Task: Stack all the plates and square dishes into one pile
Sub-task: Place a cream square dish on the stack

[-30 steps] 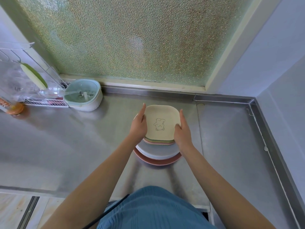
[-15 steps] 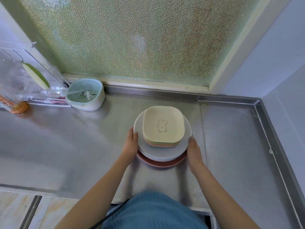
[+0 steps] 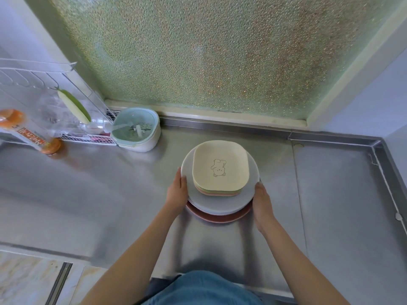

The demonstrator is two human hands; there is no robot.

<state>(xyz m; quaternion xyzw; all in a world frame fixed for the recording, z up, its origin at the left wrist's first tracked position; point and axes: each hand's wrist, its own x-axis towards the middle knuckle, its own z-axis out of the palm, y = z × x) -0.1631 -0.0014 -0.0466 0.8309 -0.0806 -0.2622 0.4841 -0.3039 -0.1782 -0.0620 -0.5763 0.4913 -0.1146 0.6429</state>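
One pile stands on the steel counter [image 3: 110,194]. At the bottom lies a reddish-brown round plate [image 3: 217,217], then grey-white round plates [image 3: 220,203]. Above them sit stacked square dishes, pink and green edges [image 3: 217,192] showing under a cream square dish [image 3: 221,166] with a bear drawing. My left hand [image 3: 176,192] touches the left rim of the grey plates with straight fingers. My right hand [image 3: 261,200] touches their right rim the same way. Neither hand is on the square dishes.
A mint-and-white strainer container [image 3: 136,130] stands at the back left, beside a wire rack [image 3: 66,119] with a green item and a plastic bag. An orange-capped bottle [image 3: 28,133] lies far left. A raised steel lip [image 3: 387,168] borders the counter on the right.
Both hands left the sides of the cream square dish and moved down and outward to the rims of the round plates. The pile has stayed in place.
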